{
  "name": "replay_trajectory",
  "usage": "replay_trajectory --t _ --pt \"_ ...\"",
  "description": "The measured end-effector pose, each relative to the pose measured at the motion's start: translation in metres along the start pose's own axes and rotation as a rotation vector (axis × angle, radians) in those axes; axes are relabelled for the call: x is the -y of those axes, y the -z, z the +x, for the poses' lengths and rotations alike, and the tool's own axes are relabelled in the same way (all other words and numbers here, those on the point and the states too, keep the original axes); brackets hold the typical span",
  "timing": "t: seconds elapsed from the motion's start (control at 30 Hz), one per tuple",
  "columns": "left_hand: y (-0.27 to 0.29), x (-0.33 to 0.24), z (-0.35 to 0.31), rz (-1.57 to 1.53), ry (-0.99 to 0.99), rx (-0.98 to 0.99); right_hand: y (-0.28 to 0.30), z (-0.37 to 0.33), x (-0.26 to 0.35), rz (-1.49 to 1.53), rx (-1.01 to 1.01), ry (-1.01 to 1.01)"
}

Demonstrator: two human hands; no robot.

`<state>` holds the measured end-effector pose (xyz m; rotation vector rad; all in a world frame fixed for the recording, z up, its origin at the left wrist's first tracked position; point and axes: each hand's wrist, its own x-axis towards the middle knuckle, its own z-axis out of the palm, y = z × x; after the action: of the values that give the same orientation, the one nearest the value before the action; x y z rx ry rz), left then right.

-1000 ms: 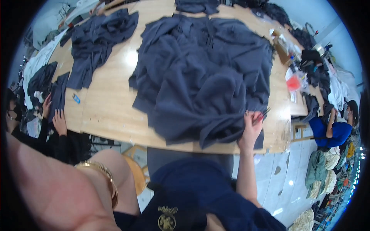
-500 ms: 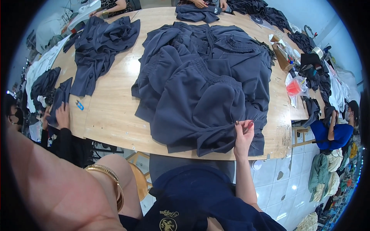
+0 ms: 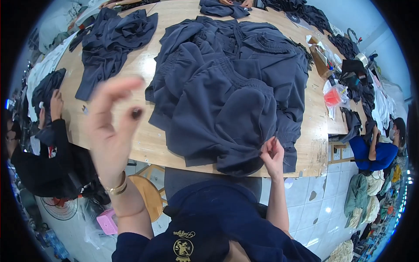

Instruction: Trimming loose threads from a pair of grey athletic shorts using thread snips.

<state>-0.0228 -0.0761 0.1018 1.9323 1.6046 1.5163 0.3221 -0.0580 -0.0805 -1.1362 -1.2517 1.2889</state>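
A pile of dark grey elastic-waist trousers lies on the wooden table in front of me. The top trousers have their gathered waistband turned toward the far right. At their lower right edge, my right hand pinches the fabric between thumb and fingers. My left hand, with a gold bangle at the wrist, is raised left of the pile and close to the camera. Its thumb and fingers curve apart with a gap between them, and nothing shows in it. Motion blurs it slightly.
More dark garments lie at the far left. To the right stand a cardboard box and a plastic cup of red drink. A co-worker in black handles cloth at left; another in blue sits at right. A wooden stool stands below.
My left hand has swung from the lower left, near the camera, to above the table's left part. My right hand keeps its pinch on the trousers, whose lower edge has shifted slightly.
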Motion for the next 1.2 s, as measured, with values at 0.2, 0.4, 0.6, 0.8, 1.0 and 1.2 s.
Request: replay_trajectory --t 0.2,0.4,0.6,0.8,1.0,1.2 --pt "-0.032 0.123 -0.119 0.147 0.764 0.526 -0.020 0.000 0.004 -0.132 -0.065 0.022" --pt "-0.088 0.139 -0.173 -0.117 1.022 0.404 -0.072 0.004 0.009 -0.740 0.134 0.367" --pt "-0.099 0.119 -0.163 0.224 0.762 0.371 -0.057 0.011 0.000 -0.324 -0.069 0.088" --pt "-0.116 0.066 -0.136 -0.062 0.712 0.511 -0.018 0.009 0.019 -0.028 -0.261 0.011" --pt "-0.154 0.049 -0.140 0.051 0.547 0.407 -0.029 -0.017 0.013 -0.282 -0.215 0.018" --pt "-0.173 0.069 -0.159 -0.673 0.815 0.283 -0.070 -0.015 0.012 -0.444 0.080 0.047"
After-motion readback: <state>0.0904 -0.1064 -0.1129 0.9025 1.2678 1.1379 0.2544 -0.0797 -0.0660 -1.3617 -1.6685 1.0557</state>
